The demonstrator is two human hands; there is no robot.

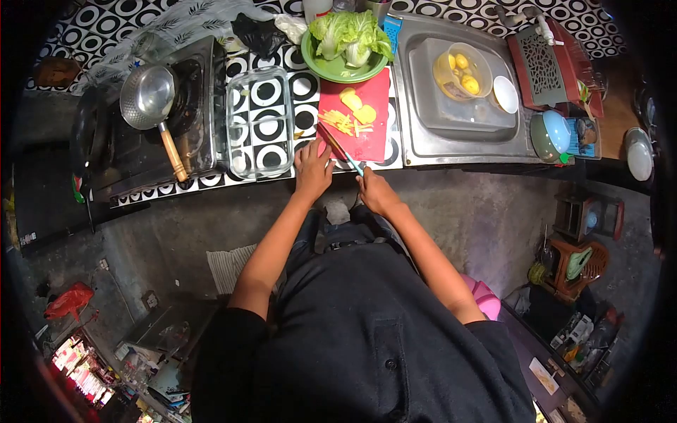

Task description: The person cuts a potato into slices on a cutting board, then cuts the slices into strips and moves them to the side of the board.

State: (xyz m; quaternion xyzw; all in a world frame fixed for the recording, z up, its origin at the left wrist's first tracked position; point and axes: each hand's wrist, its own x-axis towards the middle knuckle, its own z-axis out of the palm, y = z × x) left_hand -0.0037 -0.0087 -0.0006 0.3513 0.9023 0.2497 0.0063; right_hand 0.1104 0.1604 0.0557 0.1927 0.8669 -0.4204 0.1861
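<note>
My right hand [376, 192] is wrapped around the light-blue handle of a knife [343, 150], whose blade points up and left over the lower part of a red cutting board [374, 141]. By the board's lower left corner is my left hand [312, 169], fingers apart and resting at the edge, close to the blade. Thin yellow-orange sticks [337, 121] lie on the board, probably potato. Above them are a few thicker yellow slices [358, 106]. At the board's top end stands a green bowl [328, 69] with leafy lettuce-like greens [349, 35].
Left of the board sits a clear glass dish [289, 127], then a stove [201, 106] bearing a wooden-handled pan [147, 97]. To the right, a sink [412, 149] holds a tub of yellow potatoes [444, 77] and a white dish [505, 94]. Farther right is a light-blue bowl [553, 134].
</note>
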